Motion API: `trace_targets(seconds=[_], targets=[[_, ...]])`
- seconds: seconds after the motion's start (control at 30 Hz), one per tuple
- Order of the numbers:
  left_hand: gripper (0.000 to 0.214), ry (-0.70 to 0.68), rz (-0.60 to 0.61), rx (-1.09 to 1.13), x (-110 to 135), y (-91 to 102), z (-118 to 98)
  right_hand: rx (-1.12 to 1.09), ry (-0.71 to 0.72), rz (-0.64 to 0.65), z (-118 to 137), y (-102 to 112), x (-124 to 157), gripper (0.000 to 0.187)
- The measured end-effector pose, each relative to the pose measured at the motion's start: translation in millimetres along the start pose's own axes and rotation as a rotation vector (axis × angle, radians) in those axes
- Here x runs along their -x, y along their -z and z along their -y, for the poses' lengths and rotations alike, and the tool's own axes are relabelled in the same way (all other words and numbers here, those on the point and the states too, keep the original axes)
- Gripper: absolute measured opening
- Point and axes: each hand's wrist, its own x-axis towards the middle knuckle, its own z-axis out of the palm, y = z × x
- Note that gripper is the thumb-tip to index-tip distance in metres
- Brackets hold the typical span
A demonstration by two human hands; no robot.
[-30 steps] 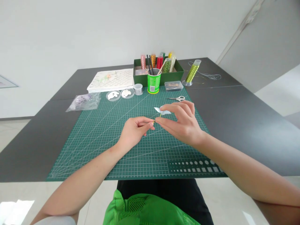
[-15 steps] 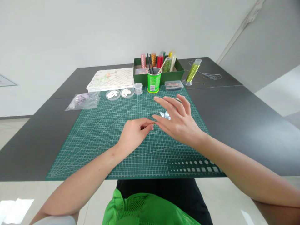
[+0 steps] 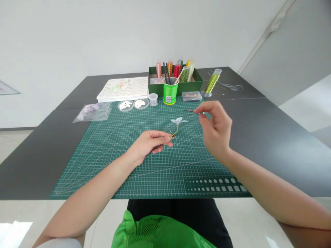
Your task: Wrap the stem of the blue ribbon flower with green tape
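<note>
My left hand (image 3: 148, 144) rests on the green cutting mat (image 3: 124, 151) with thumb and forefinger pinched shut on the lower end of a small wire flower stem (image 3: 176, 130). The stem curves up to pale, translucent petals (image 3: 178, 120). My right hand (image 3: 217, 129) is off to the right of the flower, its fingers curled and its fingertips pinched on the handle of small scissors (image 3: 190, 110), whose blades point left along the mat.
At the mat's far edge stand a green cup of sticks (image 3: 170, 93), a green box of bead tubes (image 3: 176, 81), a small clear box (image 3: 191, 96), two petal dishes (image 3: 133, 104), a tiny jar (image 3: 153, 99), a wire spool (image 3: 212, 82), a white pad (image 3: 124, 88) and a plastic bag (image 3: 91, 112).
My right hand has let go of the flower and moved up and right to the scissors. The left hand keeps the stem, and the flower now stands free.
</note>
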Motion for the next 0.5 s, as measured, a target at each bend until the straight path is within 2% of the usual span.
trace_targets(seconds=[0.1,0.2,0.33,0.5], targets=[[0.021,0.034,0.063,0.063,2,-1.4,-2,-0.18,-0.207,0.354,-5,-3,0,0.012],[0.019,0.059,0.12,0.108,3,-2.8,-4,-0.385,-0.309,0.561,-2,-4,1,0.017],[0.019,0.062,0.154,0.138,6,-4.0,-6,-0.482,-0.318,0.654,8,1,1,0.02],[0.018,0.062,0.177,0.145,7,-4.8,-7,-0.422,-0.242,0.671,9,5,-1,0.018]])
